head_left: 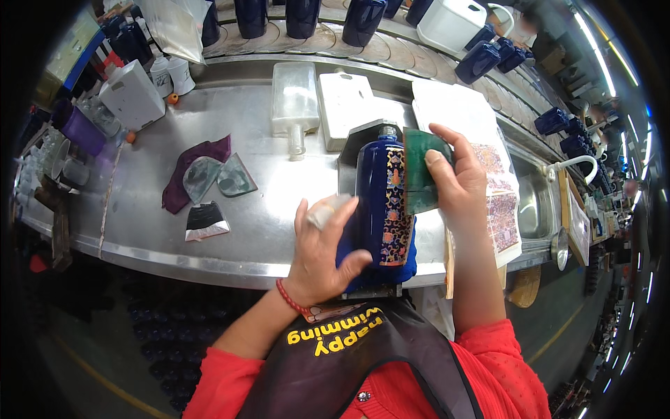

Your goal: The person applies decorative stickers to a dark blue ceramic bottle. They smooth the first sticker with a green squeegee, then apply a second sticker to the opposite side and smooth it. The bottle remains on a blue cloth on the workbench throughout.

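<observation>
A dark blue bottle [380, 202] with a coloured patterned strip down its side lies on a blue cloth [408, 262] at the front of the steel bench [153, 230]. My left hand [322, 246] grips the bottle's lower left side, a bandaged finger on top. My right hand [457, 178] presses a green flexible scraper [419, 174] against the strip near the bottle's shoulder.
To the left lie a maroon cloth [188, 167], two greenish scrapers [218, 176] and a black-and-white one [204, 221]. White plastic jugs [295, 98] lie behind. Patterned decal sheets [499, 202] sit to the right, beside a sink [534, 202]. Several blue bottles [363, 19] line the conveyor at the back.
</observation>
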Available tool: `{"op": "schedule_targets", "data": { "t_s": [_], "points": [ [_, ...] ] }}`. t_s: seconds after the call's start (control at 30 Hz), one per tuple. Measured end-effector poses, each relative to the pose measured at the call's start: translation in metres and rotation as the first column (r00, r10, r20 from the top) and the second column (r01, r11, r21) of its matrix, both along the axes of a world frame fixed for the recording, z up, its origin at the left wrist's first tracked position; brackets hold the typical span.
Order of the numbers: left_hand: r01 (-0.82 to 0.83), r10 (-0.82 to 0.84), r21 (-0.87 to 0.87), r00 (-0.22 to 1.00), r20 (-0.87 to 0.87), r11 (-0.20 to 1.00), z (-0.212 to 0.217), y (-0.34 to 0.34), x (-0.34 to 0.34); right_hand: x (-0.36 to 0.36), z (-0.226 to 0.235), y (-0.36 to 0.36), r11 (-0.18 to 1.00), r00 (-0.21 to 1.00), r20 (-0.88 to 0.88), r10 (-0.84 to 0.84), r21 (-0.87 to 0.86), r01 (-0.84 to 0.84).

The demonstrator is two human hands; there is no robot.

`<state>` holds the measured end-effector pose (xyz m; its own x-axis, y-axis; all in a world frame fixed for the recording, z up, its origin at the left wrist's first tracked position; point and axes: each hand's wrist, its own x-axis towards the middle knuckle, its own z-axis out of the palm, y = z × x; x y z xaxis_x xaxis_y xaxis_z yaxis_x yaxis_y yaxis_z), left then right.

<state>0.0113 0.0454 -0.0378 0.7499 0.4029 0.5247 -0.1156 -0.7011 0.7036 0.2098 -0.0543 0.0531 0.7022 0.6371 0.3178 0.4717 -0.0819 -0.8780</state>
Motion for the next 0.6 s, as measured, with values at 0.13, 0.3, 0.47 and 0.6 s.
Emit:
{"op": "schedule_targets", "data": {
  "t_s": [0.13,0.3,0.47,0.6],
  "points": [
    [0.013,-0.025,0.162,0.997,0.069,0.987,0.018,0.044,0.042,0.002,-0.009,-0.016,1.0,0.995,-0.095,-0.001,0.003,0.001],
    [0.007,-0.006,0.315,1.0,-0.004,0.949,0.033,0.059,0.064,0.0,-0.017,-0.029,0.999,0.988,-0.153,-0.025,0.023,0.029],
    [-0.056,0.053,0.466,0.998,0.019,0.883,0.034,0.058,0.065,0.003,-0.022,-0.035,0.999,0.976,-0.213,-0.036,0.023,0.042],
    [-0.06,0.048,0.519,0.998,0.036,0.853,0.033,0.06,0.066,0.004,-0.025,-0.037,0.998,0.973,-0.228,-0.027,0.042,0.037]
  ]
}}
